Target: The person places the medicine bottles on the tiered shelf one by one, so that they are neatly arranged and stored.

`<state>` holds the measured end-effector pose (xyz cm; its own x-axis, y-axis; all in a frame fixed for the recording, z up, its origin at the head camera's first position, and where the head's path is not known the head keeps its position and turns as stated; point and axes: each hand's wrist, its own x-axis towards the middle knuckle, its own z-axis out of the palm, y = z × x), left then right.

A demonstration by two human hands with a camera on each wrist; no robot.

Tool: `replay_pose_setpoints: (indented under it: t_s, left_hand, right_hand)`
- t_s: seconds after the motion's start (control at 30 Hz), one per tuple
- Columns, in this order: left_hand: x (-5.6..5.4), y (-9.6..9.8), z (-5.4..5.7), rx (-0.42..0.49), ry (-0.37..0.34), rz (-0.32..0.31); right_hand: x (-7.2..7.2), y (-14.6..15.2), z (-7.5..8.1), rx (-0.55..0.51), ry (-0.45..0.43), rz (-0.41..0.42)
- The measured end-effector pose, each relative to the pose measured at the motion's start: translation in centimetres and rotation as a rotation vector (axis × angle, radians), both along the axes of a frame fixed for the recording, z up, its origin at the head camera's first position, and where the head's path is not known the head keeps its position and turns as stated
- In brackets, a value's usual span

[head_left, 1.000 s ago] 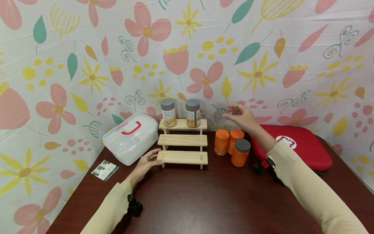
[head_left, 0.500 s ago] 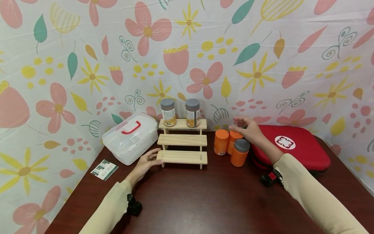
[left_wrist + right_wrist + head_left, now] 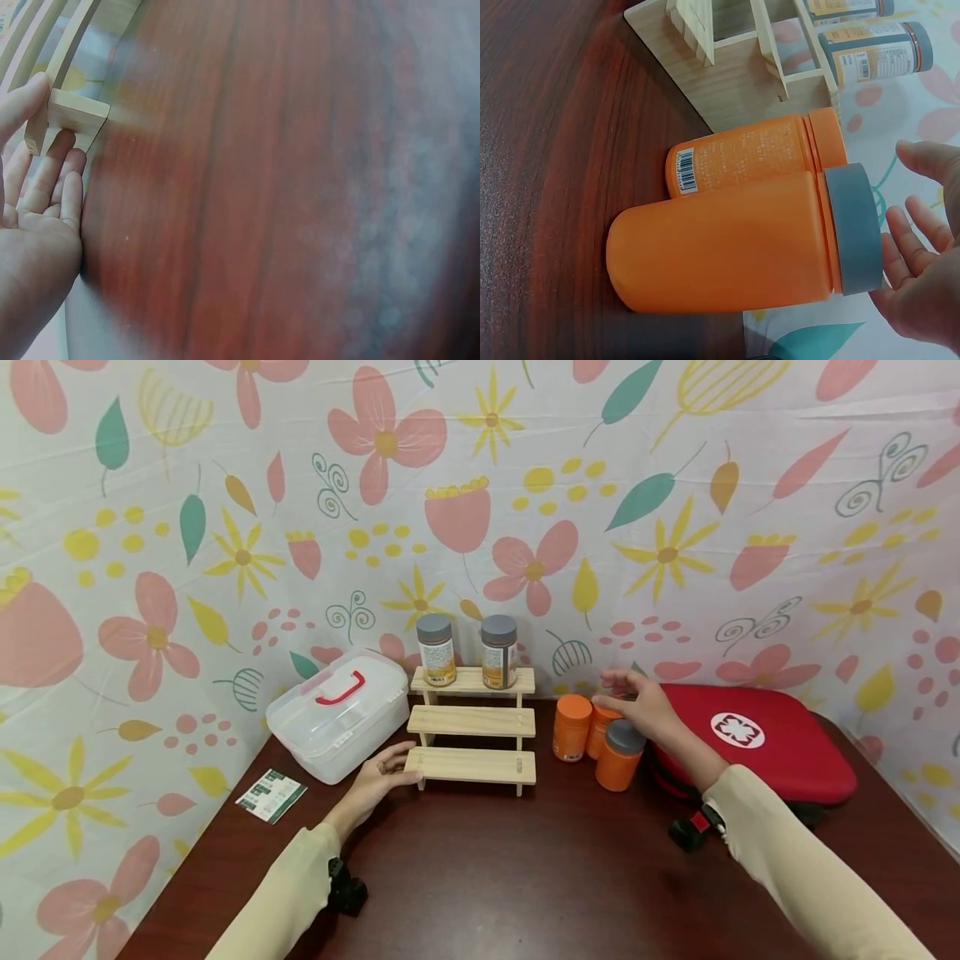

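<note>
My left hand (image 3: 377, 779) holds the left end of the lowest board of a three-step wooden stand (image 3: 472, 766). In the left wrist view the thumb (image 3: 30, 101) lies against the board, with the fingers beneath. Two grey-lidded bottles, one on the left (image 3: 437, 658) and one on the right (image 3: 498, 656), stand upright on the top step. My right hand (image 3: 647, 707), fingers loosely spread and holding nothing, hovers at the orange bottles. Of these, one has a grey lid (image 3: 620, 766); an orange-lidded one (image 3: 572, 735) is beside it, and another (image 3: 598, 735) is partly hidden behind.
Left of the stand sits a translucent lidded box (image 3: 337, 718) with a red handle. A printed card (image 3: 272, 795) lies in front of it. On the right is a red case (image 3: 795, 752) with a white emblem. A floral cloth (image 3: 480, 527) hangs behind the dark table (image 3: 510, 877).
My right hand has come down toward the orange bottles and shifted slightly right. The left hand keeps its hold on the stand, and the bottles stay where they were.
</note>
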<state>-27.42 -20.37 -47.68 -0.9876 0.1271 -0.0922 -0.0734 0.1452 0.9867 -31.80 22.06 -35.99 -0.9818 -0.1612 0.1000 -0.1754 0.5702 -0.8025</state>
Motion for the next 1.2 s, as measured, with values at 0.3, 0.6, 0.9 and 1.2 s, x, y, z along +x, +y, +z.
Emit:
replay_pose_setpoints:
  t_s: [0.3, 0.6, 0.9, 1.2]
  left_hand:
    - [0.1, 0.1, -0.2, -0.009, -0.006, -0.002]
    - [0.2, 0.1, -0.1, -0.015, -0.002, 0.01]
    - [0.1, -0.1, -0.2, -0.023, 0.009, 0.003]
    - [0.0, 0.0, -0.2, -0.013, 0.025, 0.0]
  right_hand:
    - [-0.9, -0.5, 0.0, -0.001, -0.07, 0.09]
    - [-1.2, -1.2, -0.8, 0.043, -0.106, 0.15]
    - [-1.2, -1.5, -1.3, 0.088, -0.056, 0.164]
    - [-1.3, -2.0, -1.5, 0.199, 0.0, 0.187]
